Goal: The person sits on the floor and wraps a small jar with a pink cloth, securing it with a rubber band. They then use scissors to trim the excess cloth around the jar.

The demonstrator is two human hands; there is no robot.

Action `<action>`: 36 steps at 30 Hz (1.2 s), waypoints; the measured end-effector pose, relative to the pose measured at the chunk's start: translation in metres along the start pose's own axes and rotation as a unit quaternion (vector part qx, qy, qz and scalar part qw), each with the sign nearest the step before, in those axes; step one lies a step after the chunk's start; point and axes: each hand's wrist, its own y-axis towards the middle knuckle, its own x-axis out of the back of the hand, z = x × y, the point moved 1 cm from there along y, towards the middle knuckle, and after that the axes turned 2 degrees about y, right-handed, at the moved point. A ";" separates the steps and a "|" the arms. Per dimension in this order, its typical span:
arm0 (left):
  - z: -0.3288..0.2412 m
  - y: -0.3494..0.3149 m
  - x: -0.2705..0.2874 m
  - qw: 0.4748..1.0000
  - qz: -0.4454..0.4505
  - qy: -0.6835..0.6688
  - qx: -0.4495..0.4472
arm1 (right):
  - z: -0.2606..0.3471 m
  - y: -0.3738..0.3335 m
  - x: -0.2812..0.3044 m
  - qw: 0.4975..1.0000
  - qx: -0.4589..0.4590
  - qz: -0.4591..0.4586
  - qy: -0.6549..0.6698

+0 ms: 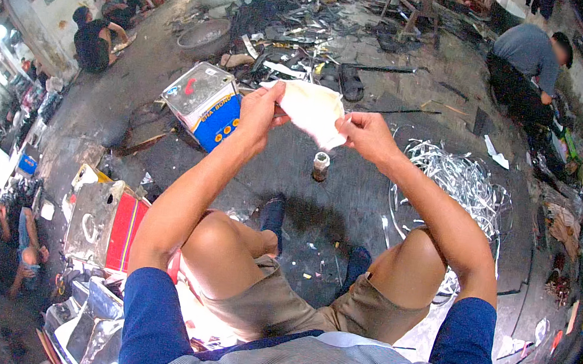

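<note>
A thin, pale cream piece of sheet material [310, 109], cloth or paper I cannot tell, is stretched between my two hands above the floor. My left hand [264, 111] pinches its upper left corner. At its right edge, the thumb and fingers of my right hand [368, 134] are closed on it. Below the sheet, a small bottle or jar [320, 166] with a whitish top stands upright on the dark floor, apart from both hands. Close to my left forearm is a blue and grey metal can [202, 104].
A tangle of shiny silver strips [453, 185] lies beside my right forearm. A red-and-white box [109, 224] stands by my left elbow. Dark scraps [290, 27] and a wide basin [204, 36] lie ahead. A person [528, 66] crouches at the far right; others sit at the left.
</note>
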 end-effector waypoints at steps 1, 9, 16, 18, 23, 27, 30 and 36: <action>0.000 0.000 0.000 1.000 -0.001 0.004 0.011 | 0.001 -0.001 -0.002 0.999 0.038 -0.018 -0.012; 0.014 0.004 -0.015 0.993 0.078 0.076 -0.052 | 0.024 -0.004 -0.019 0.974 0.185 -0.074 -0.109; 0.023 0.003 -0.028 0.995 0.019 0.006 -0.095 | 0.020 0.000 -0.033 0.978 0.174 -0.097 -0.066; 0.020 0.011 -0.017 0.980 -0.054 0.100 -0.162 | 0.034 -0.004 -0.044 0.988 0.128 -0.046 -0.071; 0.000 0.003 0.000 0.906 -0.167 0.256 -0.292 | 0.043 -0.016 -0.045 0.979 0.146 -0.024 -0.142; 0.005 0.012 0.052 0.928 -0.163 0.302 -0.148 | 0.041 -0.016 -0.033 0.965 0.142 -0.037 -0.219; 0.010 -0.006 0.033 0.897 -0.093 0.397 -0.168 | 0.022 -0.011 -0.022 0.967 0.084 0.005 -0.241; 0.015 -0.011 0.019 0.920 0.067 0.357 -0.149 | 0.020 -0.006 -0.046 0.960 0.233 -0.043 -0.150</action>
